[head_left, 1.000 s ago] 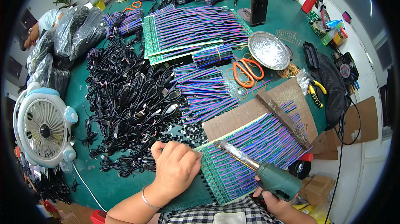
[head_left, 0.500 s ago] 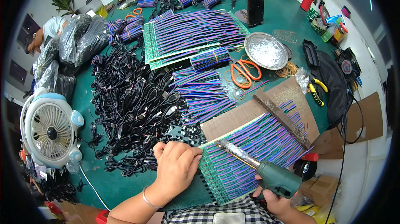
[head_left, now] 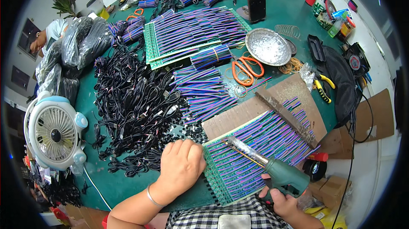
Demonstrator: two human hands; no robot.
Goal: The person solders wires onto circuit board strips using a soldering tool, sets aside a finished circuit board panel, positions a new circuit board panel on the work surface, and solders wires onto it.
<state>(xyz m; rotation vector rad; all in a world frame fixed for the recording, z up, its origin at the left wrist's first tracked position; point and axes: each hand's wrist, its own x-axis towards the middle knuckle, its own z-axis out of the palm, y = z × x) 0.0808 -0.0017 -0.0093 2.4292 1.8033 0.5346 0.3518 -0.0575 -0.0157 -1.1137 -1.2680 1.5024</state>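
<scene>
The left hand has rolled knuckles-up beside the circuit board on the worktop, its grip hidden, while the right hand, apart, clasps the soldering gun over that end, where work seems unfinished.

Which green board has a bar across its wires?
The near board, under the soldering gun in the right hand: the brown bar crosses its wires. The stacked boards behind have none.
</scene>
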